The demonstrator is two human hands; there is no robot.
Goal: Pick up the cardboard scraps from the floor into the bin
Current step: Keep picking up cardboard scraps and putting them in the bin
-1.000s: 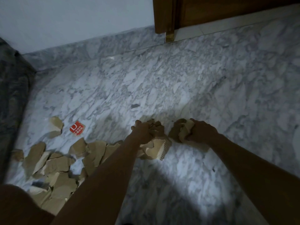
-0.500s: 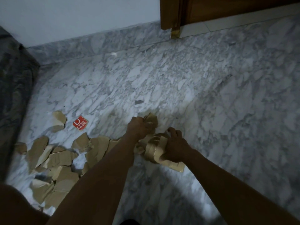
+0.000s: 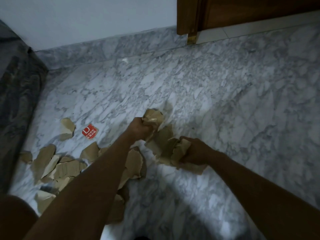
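Note:
Torn brown cardboard scraps lie on a marble floor (image 3: 225,101). My left hand (image 3: 139,129) grips a crumpled bunch of scraps (image 3: 153,118) at the centre of the view. My right hand (image 3: 195,151) grips another bunch of scraps (image 3: 180,149) just right and nearer, low over the floor. More loose scraps (image 3: 58,167) are spread at the lower left, partly hidden under my left forearm. A lone scrap (image 3: 66,126) and a red-printed piece (image 3: 90,131) lie apart at the left. No bin is in view.
A white wall (image 3: 86,19) with a marble skirting runs along the back. A wooden door frame (image 3: 188,16) stands at the upper right. A dark patterned surface (image 3: 15,94) rises along the left edge. My knee (image 3: 13,215) shows at the lower left.
My right hand swept leftward and nearer with its scraps, ending beside the left hand's bunch. The left hand kept its grip and barely moved.

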